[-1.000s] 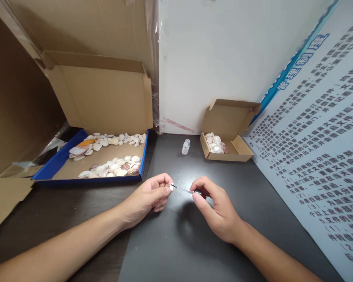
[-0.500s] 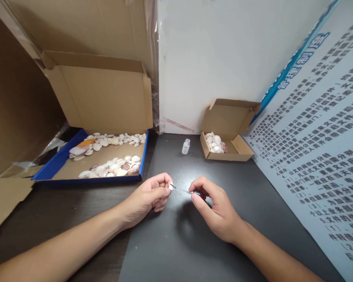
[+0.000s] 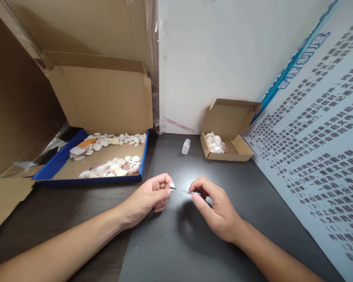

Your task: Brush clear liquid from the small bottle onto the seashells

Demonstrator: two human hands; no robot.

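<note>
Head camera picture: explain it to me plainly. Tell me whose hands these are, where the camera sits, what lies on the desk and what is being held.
The camera sits on a person's head and looks down at their own two bare hands; there is no machine. The left hand pinches a small white shell at its fingertips. The right hand holds a thin brush whose tip touches that shell. On the dark desk behind them stand a small clear bottle, a little cardboard box holding a few shells, and a bigger blue-edged box with many shells. A printed poster leans at the right.
</note>
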